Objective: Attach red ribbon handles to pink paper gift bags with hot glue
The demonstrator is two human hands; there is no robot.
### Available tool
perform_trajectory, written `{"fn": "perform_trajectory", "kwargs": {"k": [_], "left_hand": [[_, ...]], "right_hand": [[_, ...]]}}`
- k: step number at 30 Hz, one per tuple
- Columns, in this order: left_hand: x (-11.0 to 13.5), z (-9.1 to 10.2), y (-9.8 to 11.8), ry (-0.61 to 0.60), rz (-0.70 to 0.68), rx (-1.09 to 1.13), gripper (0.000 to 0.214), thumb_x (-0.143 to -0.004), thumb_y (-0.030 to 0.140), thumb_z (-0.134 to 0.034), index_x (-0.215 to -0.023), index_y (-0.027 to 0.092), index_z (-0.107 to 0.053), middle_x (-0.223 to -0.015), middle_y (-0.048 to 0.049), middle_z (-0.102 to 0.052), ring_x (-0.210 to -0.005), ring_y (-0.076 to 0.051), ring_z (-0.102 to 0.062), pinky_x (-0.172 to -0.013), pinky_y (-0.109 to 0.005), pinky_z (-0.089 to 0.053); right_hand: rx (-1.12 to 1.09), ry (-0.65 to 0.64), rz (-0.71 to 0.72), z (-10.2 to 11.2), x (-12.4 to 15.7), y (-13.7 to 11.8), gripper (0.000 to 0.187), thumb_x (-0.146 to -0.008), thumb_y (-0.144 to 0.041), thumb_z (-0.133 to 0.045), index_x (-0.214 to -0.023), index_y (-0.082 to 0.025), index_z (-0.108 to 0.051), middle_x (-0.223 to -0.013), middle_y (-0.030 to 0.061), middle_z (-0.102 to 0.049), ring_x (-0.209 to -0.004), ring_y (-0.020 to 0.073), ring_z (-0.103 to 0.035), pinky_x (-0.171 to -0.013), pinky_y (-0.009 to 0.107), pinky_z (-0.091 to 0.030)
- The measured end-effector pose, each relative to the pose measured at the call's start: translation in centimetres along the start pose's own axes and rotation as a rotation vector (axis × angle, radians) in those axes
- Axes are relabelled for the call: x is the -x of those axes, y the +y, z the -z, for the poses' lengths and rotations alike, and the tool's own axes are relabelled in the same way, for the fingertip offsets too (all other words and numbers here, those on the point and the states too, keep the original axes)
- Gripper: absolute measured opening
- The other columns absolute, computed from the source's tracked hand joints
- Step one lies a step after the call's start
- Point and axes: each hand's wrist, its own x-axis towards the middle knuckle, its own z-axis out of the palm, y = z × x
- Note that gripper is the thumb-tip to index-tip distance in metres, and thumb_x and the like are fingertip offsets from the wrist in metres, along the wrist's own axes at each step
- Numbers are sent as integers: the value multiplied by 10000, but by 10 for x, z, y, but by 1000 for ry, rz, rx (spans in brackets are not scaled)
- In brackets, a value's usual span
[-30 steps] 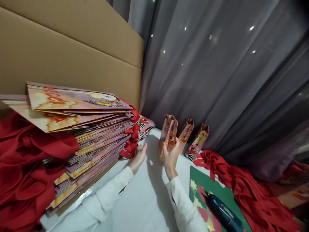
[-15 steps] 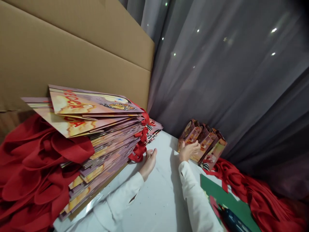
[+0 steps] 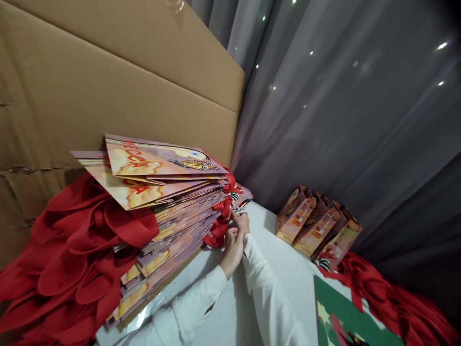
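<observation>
My right hand (image 3: 242,222) and my left hand (image 3: 232,249) are close together, the right partly crossing the left, at the right end of a tall stack of flat paper bags (image 3: 169,163). Both hands look closed, with bent fingers; their fingertips are partly hidden, and what they hold, if anything, I cannot make out. Red ribbon (image 3: 219,226) hangs from the stack's near end, right beside my left hand. Just past my right hand lies a second, smaller pile of flat bags (image 3: 247,193) with striped print.
A cardboard box (image 3: 144,91) stands behind the stack. Several opened paper bags (image 3: 306,223) stand upright on the white table (image 3: 279,262), against the grey curtain (image 3: 309,134). At the right lie red ribbons (image 3: 392,293) and a green sheet (image 3: 345,300). More red ribbon (image 3: 79,250) spills leftward.
My right hand has left the standing bags and moved left to my left hand. The left hand's spread fingers have bent. The view has shifted slightly, so the scene sits further right.
</observation>
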Motion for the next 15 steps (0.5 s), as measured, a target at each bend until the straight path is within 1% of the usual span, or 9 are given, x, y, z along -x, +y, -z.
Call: {"fn": "perform_trajectory", "kwargs": {"k": [2, 4, 5, 7, 9, 10, 12, 14, 15], "left_hand": [[1, -1, 1, 19, -31, -34, 256, -865, 375, -454, -1012, 165, -472, -1136, -174, -570, -1098, -274, -559, -975, -405, -442], [6, 1, 4, 23, -93, -61, 310, -807, 295, -531, -1080, 155, -488, -1204, -176, -560, -1180, -282, -524, -1049, -420, -390], [10, 4, 6, 19, -167, -102, 386, -774, 248, -560, -1140, 149, -488, -1261, -175, -543, -1239, -283, -489, -1087, -423, -354], [17, 9, 12, -4, -389, -254, 562, -736, 173, -578, -1283, 141, -455, -1392, -168, -477, -1356, -280, -385, -1156, -433, -262], [22, 15, 16, -54, -620, -446, 686, -743, 155, -575, -1403, 148, -385, -1496, -147, -393, -1425, -277, -290, -1197, -452, -173], [24, 17, 17, -79, -695, -515, 725, -751, 158, -575, -1441, 153, -352, -1529, -135, -356, -1444, -276, -255, -1208, -460, -136], [25, 18, 19, -115, -747, -544, 781, -750, 163, -588, -1480, 163, -311, -1561, -118, -315, -1461, -277, -220, -1219, -464, -97], [26, 18, 20, -139, -730, -466, 786, -739, 147, -583, -1481, 172, -323, -1542, -121, -347, -1446, -280, -259, -1214, -466, -143], [27, 17, 21, -158, -708, -394, 761, -738, 141, -579, -1464, 184, -359, -1514, -122, -388, -1425, -280, -303, -1203, -461, -189]], "right_hand": [[-23, -23, -25, 12, -2, 6, 239, -927, -377, -604, -945, -141, -640, -891, 12, -669, -753, 129, -639, -717, 312, -543], [-62, -12, -25, 33, 1, 13, 237, -925, -354, -599, -851, -131, -631, -787, 0, -651, -662, 116, -614, -646, 278, -524], [-87, 5, -11, 45, 4, 17, 247, -914, -343, -600, -789, -131, -616, -723, -4, -636, -616, 115, -596, -612, 266, -506], [-152, 47, 51, 72, 15, 22, 268, -868, -343, -590, -678, -156, -562, -616, -5, -596, -558, 131, -565, -557, 258, -467], [-234, 68, 151, 98, 33, 23, 267, -804, -403, -581, -654, -192, -514, -586, -14, -572, -558, 144, -550, -534, 250, -448], [-273, 63, 205, 111, 44, 22, 279, -774, -442, -578, -654, -206, -492, -580, -24, -558, -556, 144, -539, -527, 246, -442], [-331, 32, 295, 133, 69, 19, 320, -726, -508, -582, -650, -223, -458, -551, -49, -504, -530, 134, -494, -509, 240, -421], [-366, -31, 399, 151, 92, 15, 345, -731, -538, -585, -654, -221, -472, -544, -53, -473, -531, 132, -472, -512, 239, -414], [-372, -72, 458, 158, 102, 14, 347, -758, -542, -577, -676, -214, -503, -570, -41, -498, -556, 138, -491, -538, 244, -430]]}}
